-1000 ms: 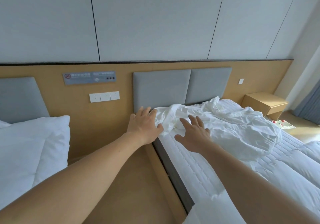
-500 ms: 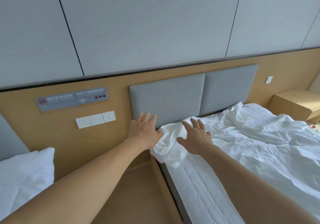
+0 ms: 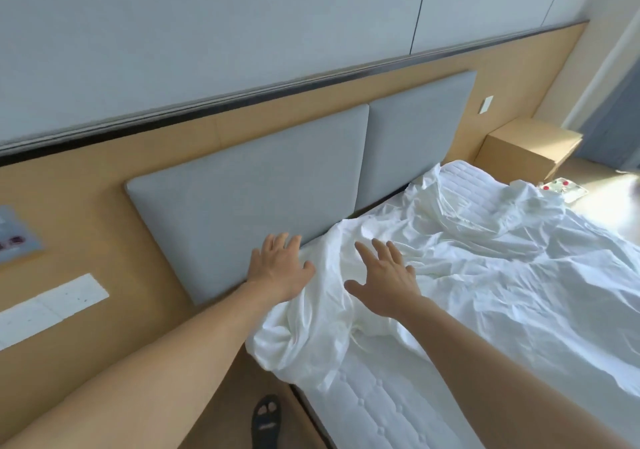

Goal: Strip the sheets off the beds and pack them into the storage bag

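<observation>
Both arms are stretched out to the head corner of the bed. The left grip (image 3: 280, 268), a bare hand, is wide open, fingers spread and straight. It holds nothing; its fingertips are up against the lower edge of the grey padded two-panel headboard (image 3: 242, 199) and its thumb is right at the edge of the crumpled white bed sheet (image 3: 485, 275).

The right grip (image 3: 384, 282) is just as open, palm down, fingers fanned over the sheet. Whether it presses the cloth or hangs just above it, I cannot tell.

The sheet itself lies loose and rumpled across the bed. It is bunched into a thick fold at the near head corner, just beneath both hands, and spills over the side. The white quilted mattress (image 3: 374, 400) shows bare below that fold and again by the far end of the headboard.

A light wooden nightstand (image 3: 530, 147) sits beyond the bed. White wall sockets (image 3: 52, 306) are on the wood panel at left. A foot in a black sandal (image 3: 266, 417) stands on the floor beside the bed frame.
</observation>
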Tool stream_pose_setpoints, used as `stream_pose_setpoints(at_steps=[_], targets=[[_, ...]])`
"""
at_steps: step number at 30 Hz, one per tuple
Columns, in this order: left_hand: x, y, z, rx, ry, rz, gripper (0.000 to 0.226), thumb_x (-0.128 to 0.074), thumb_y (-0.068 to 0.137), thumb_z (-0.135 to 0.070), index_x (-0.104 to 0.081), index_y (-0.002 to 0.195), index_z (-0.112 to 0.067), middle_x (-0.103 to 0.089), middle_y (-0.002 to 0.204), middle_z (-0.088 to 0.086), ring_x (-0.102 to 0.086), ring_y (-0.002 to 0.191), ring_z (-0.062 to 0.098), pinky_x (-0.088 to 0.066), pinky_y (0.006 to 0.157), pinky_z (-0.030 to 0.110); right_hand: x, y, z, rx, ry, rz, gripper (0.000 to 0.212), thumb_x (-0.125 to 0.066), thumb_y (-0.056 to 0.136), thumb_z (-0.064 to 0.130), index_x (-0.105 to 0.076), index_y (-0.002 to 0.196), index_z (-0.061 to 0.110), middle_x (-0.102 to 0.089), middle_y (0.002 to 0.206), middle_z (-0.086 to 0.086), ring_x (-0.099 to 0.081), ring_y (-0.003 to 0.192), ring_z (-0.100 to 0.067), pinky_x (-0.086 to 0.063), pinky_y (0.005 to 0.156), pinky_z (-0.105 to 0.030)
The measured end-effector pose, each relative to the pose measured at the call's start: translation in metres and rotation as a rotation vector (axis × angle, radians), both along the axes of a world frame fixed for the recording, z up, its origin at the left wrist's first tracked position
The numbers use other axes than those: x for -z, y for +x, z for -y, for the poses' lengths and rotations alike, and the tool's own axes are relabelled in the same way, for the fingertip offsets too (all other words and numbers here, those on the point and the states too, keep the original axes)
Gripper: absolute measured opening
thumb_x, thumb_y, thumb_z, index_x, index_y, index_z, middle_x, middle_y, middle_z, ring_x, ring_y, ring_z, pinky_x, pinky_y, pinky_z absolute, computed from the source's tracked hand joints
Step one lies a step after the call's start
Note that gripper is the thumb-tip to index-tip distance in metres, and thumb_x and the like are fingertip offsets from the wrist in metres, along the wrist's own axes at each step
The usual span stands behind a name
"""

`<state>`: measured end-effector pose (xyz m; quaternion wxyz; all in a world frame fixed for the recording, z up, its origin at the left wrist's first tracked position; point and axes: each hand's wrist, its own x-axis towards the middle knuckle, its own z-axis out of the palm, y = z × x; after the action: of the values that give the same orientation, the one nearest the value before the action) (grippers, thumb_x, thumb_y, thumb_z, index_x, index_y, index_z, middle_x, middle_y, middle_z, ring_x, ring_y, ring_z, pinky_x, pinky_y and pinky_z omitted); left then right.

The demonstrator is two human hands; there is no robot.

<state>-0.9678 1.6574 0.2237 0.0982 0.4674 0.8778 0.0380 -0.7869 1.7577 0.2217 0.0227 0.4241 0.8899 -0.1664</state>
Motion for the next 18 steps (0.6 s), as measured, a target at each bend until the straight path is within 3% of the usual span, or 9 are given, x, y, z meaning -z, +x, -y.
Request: stream_pose_setpoints(at_steps=[7, 11, 18], targets=[[0.129, -0.112, -0.114, 0.054, -0.210, 0.222, 0.064, -0.034, 0.096, -0.047, -0.021, 0.154, -0.022, -0.022, 0.160, 0.000, -0.022, 0.144, 0.023, -0.025, 0.112, 0.040, 0.121, -0.101, -0.065, 0.248, -0.287, 0.108, 0.092, -0.056, 0.089, 0.060, 0.001, 0.157, 0.038, 0.003, 0.167, 0.001, 0.007, 0.153, -0.026, -0.021, 0.117, -0.058], [0.205, -0.149, -0.156, 0.018, -0.284, 0.298, 0.062, -0.034, 0.097, -0.047, -0.025, 0.152, -0.021, -0.026, 0.158, 0.002, -0.026, 0.142, 0.025, -0.027, 0.110, 0.039, 0.187, -0.143, -0.094, 0.335, -0.354, 0.112, 0.103, -0.060, 0.082, 0.066, 0.010, 0.155, 0.044, 0.009, 0.167, 0.003, 0.008, 0.152, -0.029, -0.026, 0.116, -0.054], [0.294, -0.145, -0.195, -0.033, -0.211, 0.283, 0.067, -0.037, 0.095, -0.056, -0.019, 0.154, -0.029, -0.014, 0.161, 0.001, -0.018, 0.144, 0.028, -0.018, 0.114, 0.046, 0.288, -0.166, -0.116, 0.461, -0.414, 0.148, 0.126, -0.069, 0.066, 0.075, 0.019, 0.151, 0.046, 0.021, 0.164, 0.002, 0.018, 0.150, -0.037, -0.014, 0.113, -0.068]])
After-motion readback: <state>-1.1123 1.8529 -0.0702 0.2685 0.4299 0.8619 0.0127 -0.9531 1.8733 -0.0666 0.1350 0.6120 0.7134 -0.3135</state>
